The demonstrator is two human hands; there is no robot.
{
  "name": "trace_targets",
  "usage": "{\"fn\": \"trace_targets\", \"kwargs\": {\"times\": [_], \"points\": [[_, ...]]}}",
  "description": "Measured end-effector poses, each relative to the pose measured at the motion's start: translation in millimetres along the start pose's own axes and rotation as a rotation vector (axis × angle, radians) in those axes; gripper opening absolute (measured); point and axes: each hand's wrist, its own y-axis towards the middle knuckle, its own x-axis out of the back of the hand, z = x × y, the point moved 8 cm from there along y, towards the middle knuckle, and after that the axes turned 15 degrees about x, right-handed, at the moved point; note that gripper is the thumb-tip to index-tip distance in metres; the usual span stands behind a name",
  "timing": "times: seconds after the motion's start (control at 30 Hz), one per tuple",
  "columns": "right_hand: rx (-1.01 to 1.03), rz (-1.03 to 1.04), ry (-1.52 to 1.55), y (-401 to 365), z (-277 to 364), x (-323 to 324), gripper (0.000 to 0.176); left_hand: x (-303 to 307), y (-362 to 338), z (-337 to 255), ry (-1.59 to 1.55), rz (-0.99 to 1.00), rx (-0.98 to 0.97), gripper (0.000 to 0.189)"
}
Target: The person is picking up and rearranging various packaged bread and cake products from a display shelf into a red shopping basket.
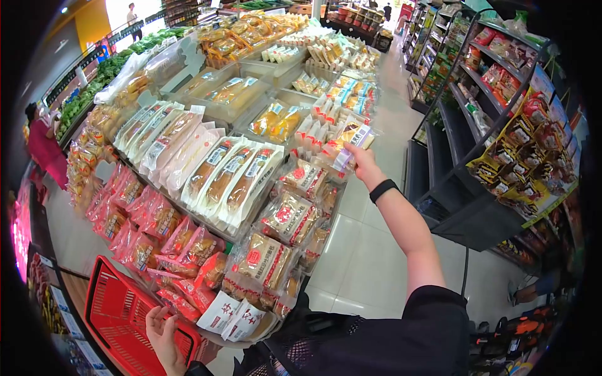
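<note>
Packet [352,143] status: clear wrapper with pale baked pieces inside and a printed label. You hold it up in the air over the far end of the bakery display, above the rows of similar small packs.

Right hand [362,164] — arm stretched well forward, fingers closed around the lower end of the packet, thumb on the near side. The grip looks firm. The packet is tilted and no longer rests on the stack below it. A black wristband [383,190] sits just behind the hand.

Left hand [163,335] — low at the bottom edge of the view, at the near rim of the red basket [110,307]. It touches or nearly touches the rim. You cannot tell from this angle whether the fingers are closed on it or just resting there.

Surroundings: long loaves [232,178] in clear bags lie side by side between the two hands. Red-labelled packs [288,216] are stacked nearer to you, on the aisle side. A dark shelf rack [476,156] of snack bags stands across the pale floor [364,263] to the right. Another person in a pink top [44,147] stands far off on the left, well apart from your hands.

Progress, as a judgement: one packet is lifted and in hand, well apart from the basket, with the whole width of the display between them. Done — the pick. Not done — the packet is neither in the basket nor back on the stack.
</note>
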Motion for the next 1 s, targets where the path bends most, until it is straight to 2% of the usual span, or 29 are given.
{"fn": "trace_targets", "kwargs": {"times": [0.17, 0.23, 0.27, 0.33, 0.37, 0.43, 0.47, 0.5, 0.53, 0.57, 0.6, 0.67, 0.7, 0.77, 0.8, 0.87, 0.93, 1.0], "points": [[-0.058, -0.022, -0.017, 48.0, -45.4, 4.4, 0.036, -16.5, -6.1, 4.3, 0.035, 0.003, 0.016, 0.036], [0.130, -0.049, -0.279, 53.8, -37.7, 8.4, 0.045, -20.3, -9.4, 3.6, 0.043, -0.015, 0.022, 0.036], [0.122, -0.043, -0.280, 55.2, -41.1, 7.4, 0.045, -20.8, -10.9, 3.6, 0.046, -0.028, 0.024, 0.037], [0.327, -0.146, -0.802, 58.7, -18.2, 15.3, 0.049, -18.5, -11.0, 7.6, 0.045, -0.050, 0.035, 0.037], [0.324, -0.150, -0.802, 63.6, -23.2, 18.0, 0.049, -17.6, -9.8, 10.3, 0.045, -0.063, 0.043, 0.037], [0.387, -0.166, -1.098, 70.0, -23.0, 23.1, 0.056, -15.8, -5.8, 16.7, 0.022, -0.052, 0.050, 0.037], [0.388, -0.168, -1.100, 75.1, -17.3, 28.4, 0.056, -16.4, -4.6, 19.4, -0.013, -0.054, 0.056, 0.037], [0.295, -0.003, -0.820, 82.0, -19.8, 25.9, 0.057, -26.2, -11.9, 8.5, -0.015, -0.058, 0.059, 0.037], [0.197, 0.161, -0.534, 84.2, -23.2, 15.7, 0.058, -35.7, -21.6, -1.3, 0.012, -0.061, 0.103, 0.049], [0.190, 0.133, -0.421, 80.1, -8.5, 11.5, 0.054, -42.4, -27.9, -6.2, 0.037, -0.067, 0.146, 0.061], [0.184, 0.149, -0.422, 82.5, 1.1, 6.1, 0.054, -41.2, -26.0, -2.8, 0.031, -0.081, 0.153, 0.061], [0.129, -0.148, -0.307, 99.7, 16.1, 22.5, 0.041, -35.3, -17.3, 0.9, 0.004, -0.127, 0.077, 0.036], [0.123, -0.136, -0.309, 115.7, 15.2, 24.9, 0.041, -34.7, -17.7, 2.2, 0.006, -0.133, 0.071, 0.036], [0.122, -0.086, 0.069, 154.9, 2.3, 25.6, 0.035, -32.5, -19.4, 3.4, 0.028, -0.152, 0.082, 0.036], [0.117, -0.074, 0.071, 167.7, -2.3, 24.7, 0.035, -31.7, -20.4, 4.1, 0.053, -0.162, 0.090, 0.036], [0.119, -0.190, 0.040, 187.8, -15.4, 33.6, 0.029, -28.7, -22.3, 7.1, 0.028, -0.180, 0.092, 0.036], [0.131, -0.179, 0.045, 199.4, -29.0, 32.7, 0.028, -25.7, -24.4, 8.4, 0.006, -0.196, 0.092, 0.036], [0.203, -0.185, -0.316, 187.5, -20.0, 35.1, 0.033, -23.1, -26.8, 7.9, 0.033, -0.221, 0.090, 0.036]]}}
